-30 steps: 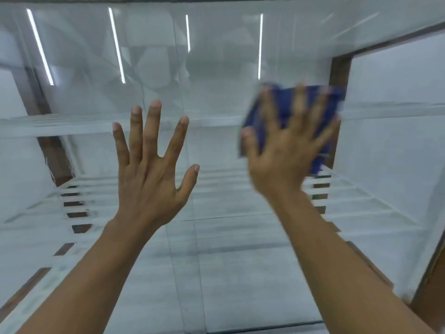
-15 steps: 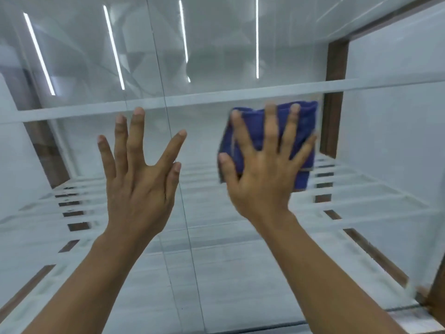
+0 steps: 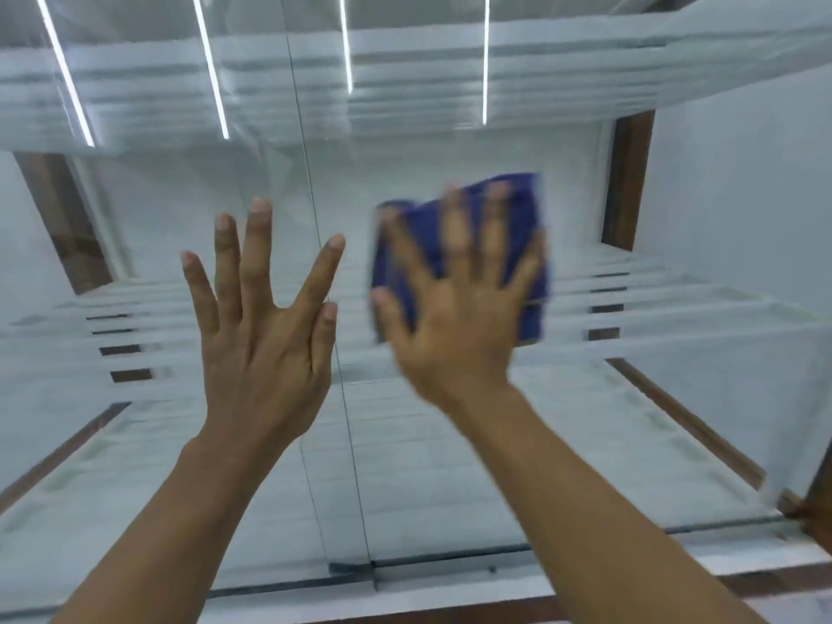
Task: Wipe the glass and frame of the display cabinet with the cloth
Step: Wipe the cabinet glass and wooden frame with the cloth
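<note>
Head view, single frame logged.

A: Hands, count and state?

B: Two. Left hand (image 3: 265, 349) is bare, fingers straight and spread wide, palm toward the glass (image 3: 450, 466), holding nothing. Contact with the pane: cannot tell. Right hand (image 3: 454, 326) is blurred, fingers likewise splayed, pressing flat on the cloth (image 3: 533, 308).

A: Cloths?

B: One, blue, bunched between the right palm and the glass. Its edges show above and beside the fingers.

A: Panes?

B: Two, meeting at one vertical seam (image 3: 355, 466) that runs down between the hands, closer to the left one. The cloth sits on the right-hand pane.

A: Frame?

B: Two brown frame uprights visible, one far left (image 3: 67, 222), one far right (image 3: 628, 177), both apart from the cloth. Four bright light strips (image 3: 209, 65) reflected along the top. White slatted shelves (image 3: 675, 304) inside; count unreadable.
</note>
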Demonstrator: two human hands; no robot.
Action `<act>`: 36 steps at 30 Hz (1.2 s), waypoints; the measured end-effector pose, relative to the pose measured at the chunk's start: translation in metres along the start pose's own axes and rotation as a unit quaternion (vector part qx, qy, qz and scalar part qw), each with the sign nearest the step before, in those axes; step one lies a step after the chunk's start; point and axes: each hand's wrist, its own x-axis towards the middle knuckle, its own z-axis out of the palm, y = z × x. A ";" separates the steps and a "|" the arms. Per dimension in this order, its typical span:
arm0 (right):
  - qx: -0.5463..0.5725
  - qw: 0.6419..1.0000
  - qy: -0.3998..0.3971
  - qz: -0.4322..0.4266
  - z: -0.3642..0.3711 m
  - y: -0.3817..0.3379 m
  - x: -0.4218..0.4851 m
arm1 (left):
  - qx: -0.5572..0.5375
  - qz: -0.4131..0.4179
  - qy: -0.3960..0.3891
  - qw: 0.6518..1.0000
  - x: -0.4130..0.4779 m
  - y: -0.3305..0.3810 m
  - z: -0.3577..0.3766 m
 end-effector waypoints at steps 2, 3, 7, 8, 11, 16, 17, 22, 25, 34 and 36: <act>0.015 0.993 -0.016 -0.119 0.006 -0.010 -0.018 | 0.004 -0.005 0.006 1.000 -0.011 0.002 0.005; 0.012 0.989 -0.013 -0.146 0.008 0.003 -0.023 | 0.008 -0.006 0.014 1.000 -0.017 0.003 0.008; -0.041 0.999 0.004 -0.002 -0.002 0.096 -0.047 | 0.006 -0.023 0.029 0.999 -0.036 0.010 0.018; -0.040 0.996 0.008 0.081 -0.006 0.112 -0.053 | 0.006 -0.024 0.029 0.999 -0.042 0.012 0.020; -0.025 0.975 0.034 0.217 -0.003 0.087 -0.055 | 0.016 -0.016 0.029 0.999 -0.063 0.013 0.027; 0.005 0.996 0.009 -0.085 0.020 -0.005 -0.069 | 0.016 -0.005 0.050 0.999 -0.075 0.011 0.033; 0.007 0.995 0.016 -0.096 0.020 0.008 -0.072 | 0.016 -0.007 0.053 0.998 -0.079 0.013 0.034; -0.010 0.979 0.042 0.199 0.000 0.148 -0.104 | 0.013 -0.011 0.034 0.999 -0.118 0.020 0.043; -0.010 0.958 0.060 0.281 0.008 0.126 -0.132 | 0.016 -0.003 0.020 1.000 -0.148 0.021 0.049; 0.001 0.997 -0.029 -0.065 0.047 0.035 -0.224 | 0.018 -0.009 0.029 0.999 -0.218 0.033 0.077; -0.017 0.999 -0.030 0.005 0.038 0.089 -0.236 | 0.021 -0.010 0.033 0.999 -0.225 0.037 0.082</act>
